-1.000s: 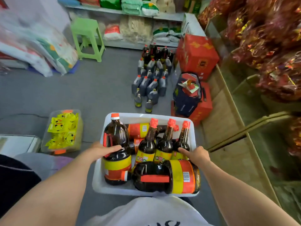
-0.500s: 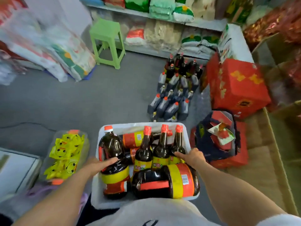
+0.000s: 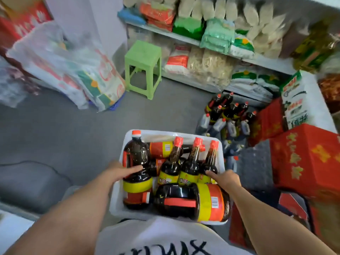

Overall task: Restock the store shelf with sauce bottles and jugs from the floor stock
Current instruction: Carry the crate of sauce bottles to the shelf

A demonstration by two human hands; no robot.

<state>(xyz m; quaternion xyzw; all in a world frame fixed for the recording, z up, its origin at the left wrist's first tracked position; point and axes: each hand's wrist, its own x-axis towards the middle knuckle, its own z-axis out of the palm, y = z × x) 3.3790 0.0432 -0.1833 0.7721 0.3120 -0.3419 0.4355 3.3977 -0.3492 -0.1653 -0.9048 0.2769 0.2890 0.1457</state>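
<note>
Nearest rim, jug lying crosswise

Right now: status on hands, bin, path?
Left hand grips the bin rim, thumb on the big jug. Right hand grips the opposite rim. Bin full of bottles, carried. Floor bottles and red boxes ahead right.

View swung left; floor bottles now right of carried tub; yellow packets gone.
</note>
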